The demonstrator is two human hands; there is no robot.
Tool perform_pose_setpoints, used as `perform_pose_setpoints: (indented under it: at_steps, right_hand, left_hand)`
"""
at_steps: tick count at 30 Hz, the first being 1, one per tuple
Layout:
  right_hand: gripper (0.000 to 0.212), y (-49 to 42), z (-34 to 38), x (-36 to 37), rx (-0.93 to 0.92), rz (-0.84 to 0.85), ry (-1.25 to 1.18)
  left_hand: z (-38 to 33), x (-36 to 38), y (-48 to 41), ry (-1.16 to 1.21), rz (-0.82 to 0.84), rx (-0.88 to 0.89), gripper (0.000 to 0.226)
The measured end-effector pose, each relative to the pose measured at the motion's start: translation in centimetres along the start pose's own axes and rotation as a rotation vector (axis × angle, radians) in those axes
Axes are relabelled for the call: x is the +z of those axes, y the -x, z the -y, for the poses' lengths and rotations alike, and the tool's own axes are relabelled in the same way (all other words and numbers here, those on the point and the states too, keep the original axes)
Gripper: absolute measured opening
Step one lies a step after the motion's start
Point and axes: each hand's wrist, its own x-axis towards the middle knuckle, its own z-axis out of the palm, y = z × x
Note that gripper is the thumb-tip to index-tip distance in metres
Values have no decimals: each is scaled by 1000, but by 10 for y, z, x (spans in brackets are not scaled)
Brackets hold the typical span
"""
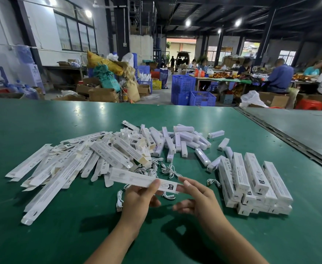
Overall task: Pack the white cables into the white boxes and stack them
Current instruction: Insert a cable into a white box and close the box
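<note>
While you look down from the head camera, your left hand grips a long white box near its middle, thumb pressed on the printed top face and the other fingers curled underneath. The box is lifted clear of the green table, lying roughly level and crosswise in front of you. Your right hand is relaxed rather than clamped: its fingertips meet the right end of the box, while its thumb hangs apart below and holds nothing.

Loose white cables lie on the table just beyond the held box, between the two piles. One more cable sits beside your left wrist and another lies near the stack on your right. You cannot tell whether a cable is already inside the held box.

To your left, a heap of flat, unfilled boxes spreads out like a fan. Behind the cables, short white bars lie jumbled together. On your right, closed boxes are stacked in layers, their ends facing you.

Past the table edge stand blue crates and cardboard cartons, and people sit at worktables far off on the right.
</note>
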Motion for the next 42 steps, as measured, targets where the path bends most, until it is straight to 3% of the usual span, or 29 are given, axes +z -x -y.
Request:
perform_pose_setpoints:
  at_steps: [6, 9, 10, 12, 14, 16, 18, 21, 25, 32, 34, 37, 42]
  right_hand:
    - [59, 8, 8, 2, 99, 298, -58]
    - [67, 10, 11, 3, 89, 394, -107]
    - [65, 9, 10, 4, 72, 374, -130]
    - [56, 5, 5, 4, -37, 181, -60]
    - [32, -2, -3, -2, -246, -82, 296]
    - [14, -9, -10, -10, -396, -136, 835]
    - [33, -19, -19, -15, -402, -14, 1208]
    - [53, -26, -24, -11, -410, 121, 1390]
    - [53, -27, -24, -6, -414, 212, 1494]
    - [22, -16, -20, -13, -449, 121, 1253]
    - [28, -16, -21, -13, -462, 107, 1253]
    - [53, -20, -24, -7, -412, 123, 1434]
    - [53, -23, -28, 0, -368, 109, 1509]
  left_hand:
    - [1, -1, 3, -29, 139, -11, 44]
    - [1, 0, 3, -23, 117, -28, 46]
    - [1, 0, 2, -6, 78, -29, 43]
    - [-1, 0, -3, 44, -33, -40, 37]
    - [-3, -4, -9, 84, -145, -62, 32]
    - [-4, -9, -13, 103, -199, -76, 29]
    - [-5, -12, -14, 122, -226, -85, 26]
    - [-6, -11, -15, 136, -244, -82, 20]
    - [-6, -11, -18, 142, -247, -82, 19]
    - [-13, -28, -23, 208, -353, -73, 25]
    - [-14, -29, -24, 222, -373, -79, 26]
    - [-13, -27, -22, 206, -375, -84, 27]
    - [-8, -22, -20, 154, -339, -69, 28]
